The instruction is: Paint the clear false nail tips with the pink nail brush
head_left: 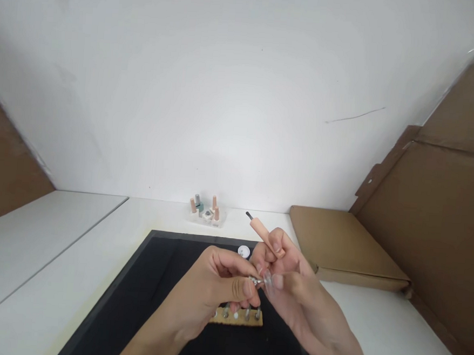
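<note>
Above the black mat, my two hands meet near the middle. My left hand [217,284] is closed in a pinch on a small shiny metal holder [255,281]. The fingers of my right hand [297,282] are closed on a clear nail tip [267,280], which lies against or very close to the holder's end. That same hand also grips a nail polish brush [263,232] by its peach handle, dark bristles pointing up and left. Below my left fingers lies a cork strip [238,321] with several small stands on it, partly hidden by the hand.
Behind my hands, a small white round dish [243,251] sits on the black mat [165,270]. A clear tray [223,218] with several polish bottles [216,214] stands near the white wall. A flat cardboard box [338,244] lies at right, beside tall cardboard [449,208].
</note>
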A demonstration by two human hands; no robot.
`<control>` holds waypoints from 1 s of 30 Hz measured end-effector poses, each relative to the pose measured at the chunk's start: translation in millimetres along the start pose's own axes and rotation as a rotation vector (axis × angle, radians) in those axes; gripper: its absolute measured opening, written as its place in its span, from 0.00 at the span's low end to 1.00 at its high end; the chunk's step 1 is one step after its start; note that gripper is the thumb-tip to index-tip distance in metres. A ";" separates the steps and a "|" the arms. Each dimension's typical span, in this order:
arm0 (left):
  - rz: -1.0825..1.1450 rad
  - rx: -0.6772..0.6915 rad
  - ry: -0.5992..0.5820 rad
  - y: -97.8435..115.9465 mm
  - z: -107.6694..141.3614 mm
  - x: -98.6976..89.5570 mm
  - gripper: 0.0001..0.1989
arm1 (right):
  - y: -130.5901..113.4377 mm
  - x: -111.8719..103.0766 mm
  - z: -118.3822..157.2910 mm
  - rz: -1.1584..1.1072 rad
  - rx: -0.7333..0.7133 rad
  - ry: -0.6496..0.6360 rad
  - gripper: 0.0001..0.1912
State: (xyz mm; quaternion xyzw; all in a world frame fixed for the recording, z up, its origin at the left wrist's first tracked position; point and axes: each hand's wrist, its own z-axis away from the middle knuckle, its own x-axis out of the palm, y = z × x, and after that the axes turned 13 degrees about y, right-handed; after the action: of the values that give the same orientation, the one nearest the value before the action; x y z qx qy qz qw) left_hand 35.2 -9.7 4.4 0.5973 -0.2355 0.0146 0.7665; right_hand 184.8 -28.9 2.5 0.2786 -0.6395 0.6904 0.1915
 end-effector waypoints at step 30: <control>0.052 0.151 0.137 19.0 14.0 -7.1 0.08 | -38.7 -112.6 -49.9 1.678 0.086 0.014 0.13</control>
State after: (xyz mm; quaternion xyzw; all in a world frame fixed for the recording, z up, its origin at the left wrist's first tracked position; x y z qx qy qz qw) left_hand 18.3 -15.3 21.5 0.6449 -0.1963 0.0929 0.7328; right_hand 288.7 35.0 -39.7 -0.2867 -0.6065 0.6293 -0.3924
